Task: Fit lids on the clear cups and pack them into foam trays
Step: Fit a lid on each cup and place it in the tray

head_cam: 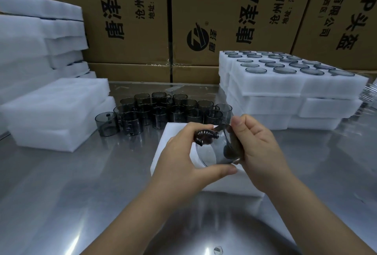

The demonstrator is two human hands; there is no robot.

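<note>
Both hands hold one clear, smoke-tinted plastic cup (214,152) on its side above a white foam tray (228,185), which lies flat on the brushed steel table (81,183). The left hand (181,152) grips the cup with the thumb along its lower wall and the fingers curled over the top. There they press a dark, glossy, ridged piece (206,134) against the cup's edge. The right hand (259,152) wraps curled fingers round the cup's far end, thumb on top.

Behind the hands, a cluster of matching cylindrical handled cups (163,111) stands upright on the steel, packed close together. To the right rises a stack of soft, fibrous foam trays (275,89), and round grey-rimmed tops fill the holes of the uppermost one. To the left lie thick white foam blocks (57,111), piled with more behind them. Brown printed cardboard cartons (126,19) form the back wall.
</note>
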